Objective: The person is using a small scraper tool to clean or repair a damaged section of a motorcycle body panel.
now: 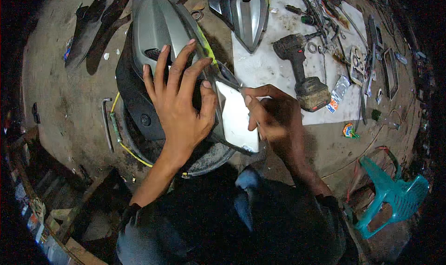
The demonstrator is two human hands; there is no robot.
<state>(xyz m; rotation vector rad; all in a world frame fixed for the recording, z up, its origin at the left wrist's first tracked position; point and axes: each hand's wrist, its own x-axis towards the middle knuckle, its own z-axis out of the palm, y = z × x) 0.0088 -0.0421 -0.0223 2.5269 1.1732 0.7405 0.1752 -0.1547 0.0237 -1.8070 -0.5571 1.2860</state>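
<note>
Steadiness seemed to matter most: our left hand (182,100), spread wide, rested over the grey panel (155,21) at the upper centre of the frame. Our right hand (278,118) curled at the right edge of the white panel (234,121), just right of centre; we could not tell whether it pinched anything. Light, even pressure along that edge looked wisest to us.

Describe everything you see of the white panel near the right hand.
The white panel looks like smooth, glossy plastic, elongated and roughly four-sided, with dark edging. It lies face up, slanting toward the picture's lower right, below and right of the grey panel. The right hand has its fingers at the right edge; whether they grip it is unclear.
</note>
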